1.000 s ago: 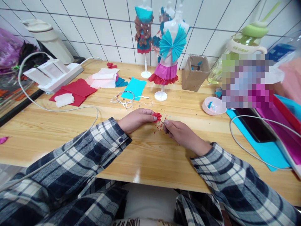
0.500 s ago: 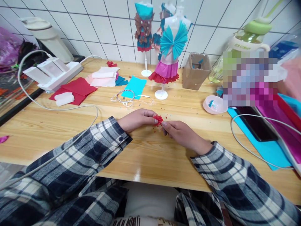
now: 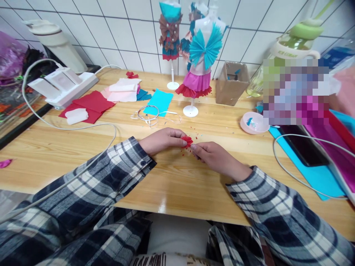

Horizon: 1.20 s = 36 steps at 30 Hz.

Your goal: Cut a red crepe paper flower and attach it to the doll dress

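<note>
A small red paper flower (image 3: 187, 141) with fringed, pleated edges is pinched between the thumb and fingers of my left hand (image 3: 167, 141). From the other side, my right hand (image 3: 212, 155) has its thumb and forefinger pinched together at the flower's right edge. Tiny red paper scraps (image 3: 186, 152) lie on the wooden table (image 3: 177, 188) around and beneath it. Beyond my hands stands a mini mannequin (image 3: 210, 24) with a turquoise pleated bow (image 3: 205, 46) and a magenta skirt (image 3: 196, 84) with a red ruffle.
A second dressed mannequin (image 3: 169, 40) stands at the back, beside a cardboard box (image 3: 232, 84). A pink bowl (image 3: 254, 123) and a phone (image 3: 305, 146) are at right. Thin wire (image 3: 148, 115), red paper (image 3: 93, 105) and a power strip (image 3: 70, 88) lie left; a white cable (image 3: 111, 138) crosses my left sleeve.
Both hands keep nearly the same place around the red paper flower. Its fringed face shows slightly more, and the right fingers have shifted a little. The view has moved very slightly.
</note>
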Motion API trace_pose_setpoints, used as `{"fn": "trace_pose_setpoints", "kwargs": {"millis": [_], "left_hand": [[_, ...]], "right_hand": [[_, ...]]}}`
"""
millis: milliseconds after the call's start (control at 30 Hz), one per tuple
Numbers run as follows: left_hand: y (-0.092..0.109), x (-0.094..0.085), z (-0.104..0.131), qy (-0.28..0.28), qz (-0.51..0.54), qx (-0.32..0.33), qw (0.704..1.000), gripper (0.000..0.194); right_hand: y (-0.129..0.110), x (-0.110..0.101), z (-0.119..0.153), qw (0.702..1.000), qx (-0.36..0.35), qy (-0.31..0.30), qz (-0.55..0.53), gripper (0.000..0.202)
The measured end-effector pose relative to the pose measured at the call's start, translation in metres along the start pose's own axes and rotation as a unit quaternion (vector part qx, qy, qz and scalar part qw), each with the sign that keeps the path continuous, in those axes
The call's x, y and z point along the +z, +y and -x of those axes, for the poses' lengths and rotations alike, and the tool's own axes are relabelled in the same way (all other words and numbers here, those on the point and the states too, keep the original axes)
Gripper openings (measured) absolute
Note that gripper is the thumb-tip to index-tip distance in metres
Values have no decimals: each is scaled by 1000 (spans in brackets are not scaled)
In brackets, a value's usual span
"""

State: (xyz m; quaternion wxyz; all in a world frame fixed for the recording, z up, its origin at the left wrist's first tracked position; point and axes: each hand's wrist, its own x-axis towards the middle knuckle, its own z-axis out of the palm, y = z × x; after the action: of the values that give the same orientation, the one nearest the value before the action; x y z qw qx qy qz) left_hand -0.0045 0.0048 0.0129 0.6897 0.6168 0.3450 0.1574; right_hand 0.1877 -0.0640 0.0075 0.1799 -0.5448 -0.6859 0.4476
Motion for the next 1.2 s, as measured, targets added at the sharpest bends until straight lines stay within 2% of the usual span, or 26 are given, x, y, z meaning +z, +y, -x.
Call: {"fn": "trace_pose_setpoints", "kwargs": {"millis": [133, 267, 400, 533, 633, 800, 967, 1133, 1200], "left_hand": [[-4, 0, -1, 23, 38, -8, 999, 21], [-6, 1, -2, 35, 77, -1, 996, 22], [-6, 1, -2, 36, 57, -1, 998, 21], [-5, 1, -2, 37, 31, -1, 999, 20], [-4, 2, -2, 35, 10, 2, 999, 21], [-3, 2, -2, 34, -15, 1, 999, 24], [-6, 1, -2, 29, 10, -2, 1000, 24], [-6, 1, -2, 29, 19, -7, 999, 23], [-4, 2, -1, 24, 1, -5, 1000, 23]], "right_hand": [[-1, -1, 0, 999, 10, 16, -38, 48], [-3, -3, 1, 996, 16, 73, -54, 49], [-2, -2, 1, 993, 0, 109, -37, 30], [1, 1, 0, 986, 4, 139, -88, 35], [2, 3, -1, 983, 13, 149, -104, 37], [3, 5, -2, 981, 16, 164, -99, 30], [1, 3, -1, 983, 26, 147, -110, 26], [-2, -1, 1, 973, 41, 164, -154, 42], [-2, -1, 1, 970, 35, 188, -150, 39]]}}
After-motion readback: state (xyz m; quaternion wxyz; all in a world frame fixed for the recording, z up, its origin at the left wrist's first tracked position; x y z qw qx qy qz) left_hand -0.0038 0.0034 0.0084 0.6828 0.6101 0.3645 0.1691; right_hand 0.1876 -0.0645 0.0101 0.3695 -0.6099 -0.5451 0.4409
